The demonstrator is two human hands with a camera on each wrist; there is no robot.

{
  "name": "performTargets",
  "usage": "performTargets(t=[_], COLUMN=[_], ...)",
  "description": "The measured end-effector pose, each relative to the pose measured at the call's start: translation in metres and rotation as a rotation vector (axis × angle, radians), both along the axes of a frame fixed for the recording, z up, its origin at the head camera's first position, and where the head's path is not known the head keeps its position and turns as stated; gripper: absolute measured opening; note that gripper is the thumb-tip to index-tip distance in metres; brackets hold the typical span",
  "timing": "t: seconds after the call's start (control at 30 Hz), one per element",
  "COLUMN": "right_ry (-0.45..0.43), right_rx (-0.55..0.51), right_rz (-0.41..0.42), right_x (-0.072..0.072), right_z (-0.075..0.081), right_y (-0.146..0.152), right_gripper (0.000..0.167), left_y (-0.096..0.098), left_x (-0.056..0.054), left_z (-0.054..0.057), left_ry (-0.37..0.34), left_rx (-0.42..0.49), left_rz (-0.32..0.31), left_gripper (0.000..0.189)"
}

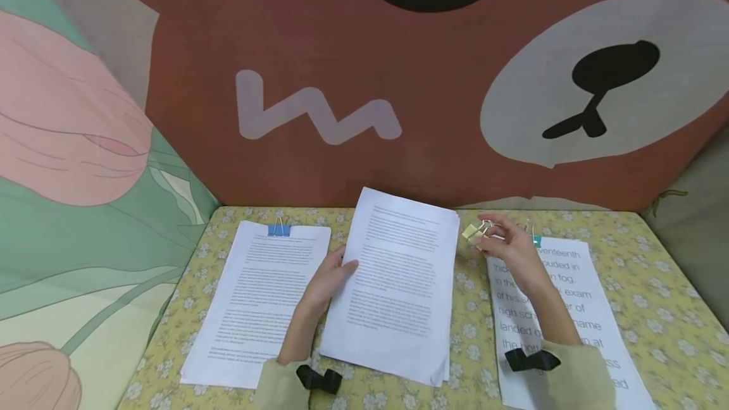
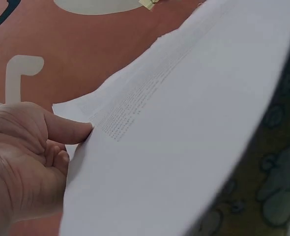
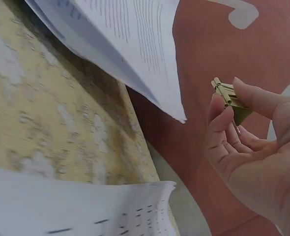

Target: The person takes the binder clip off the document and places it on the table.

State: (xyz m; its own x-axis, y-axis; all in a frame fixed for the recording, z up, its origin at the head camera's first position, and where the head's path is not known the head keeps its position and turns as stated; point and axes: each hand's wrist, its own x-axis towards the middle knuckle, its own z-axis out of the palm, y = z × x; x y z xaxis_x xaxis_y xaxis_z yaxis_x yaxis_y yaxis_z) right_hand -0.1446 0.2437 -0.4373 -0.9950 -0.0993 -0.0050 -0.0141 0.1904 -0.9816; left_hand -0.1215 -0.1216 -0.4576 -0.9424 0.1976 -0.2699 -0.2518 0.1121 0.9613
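Observation:
My left hand (image 1: 329, 278) grips a stack of printed paper (image 1: 398, 283) by its left edge, thumb on the front sheet and fingers behind. The stack is tilted up above the table, its sheets slightly fanned at the lower right corner. Just right of the stack's upper right corner, my right hand (image 1: 512, 252) pinches a yellow binder clip (image 1: 471, 231) between thumb and fingers. In the right wrist view the binder clip (image 3: 231, 96) shows its body and wire handles at the fingertips. The left wrist view has the left thumb pressing the paper's edge (image 2: 184, 113).
On the left lies a printed stack (image 1: 250, 309) with a blue binder clip (image 1: 279, 230) at its top. A large-print stack (image 1: 569, 309) with a teal clip (image 1: 537, 242) lies at right, partly under my right arm. The flowered tablecloth (image 1: 473, 334) meets a bear-print backdrop (image 1: 319, 30).

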Motion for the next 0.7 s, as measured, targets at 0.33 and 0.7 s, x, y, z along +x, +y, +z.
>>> performTargets(t=[0.33,0.7], right_ry=[-0.057,-0.14], right_rx=[0.028,0.063], right_rz=[0.033,0.032], right_x=[0.016,0.026], right_z=[-0.008,-0.02], right_y=[-0.002,0.002], right_gripper=[0.064,0.072], left_y=[0.001,0.001], left_x=[-0.001,0.0], left_z=[-0.004,-0.007], left_ry=[-0.025,-0.035], left_rx=[0.039,0.034], left_rz=[0.039,0.052], left_gripper=[0.048,0.051])
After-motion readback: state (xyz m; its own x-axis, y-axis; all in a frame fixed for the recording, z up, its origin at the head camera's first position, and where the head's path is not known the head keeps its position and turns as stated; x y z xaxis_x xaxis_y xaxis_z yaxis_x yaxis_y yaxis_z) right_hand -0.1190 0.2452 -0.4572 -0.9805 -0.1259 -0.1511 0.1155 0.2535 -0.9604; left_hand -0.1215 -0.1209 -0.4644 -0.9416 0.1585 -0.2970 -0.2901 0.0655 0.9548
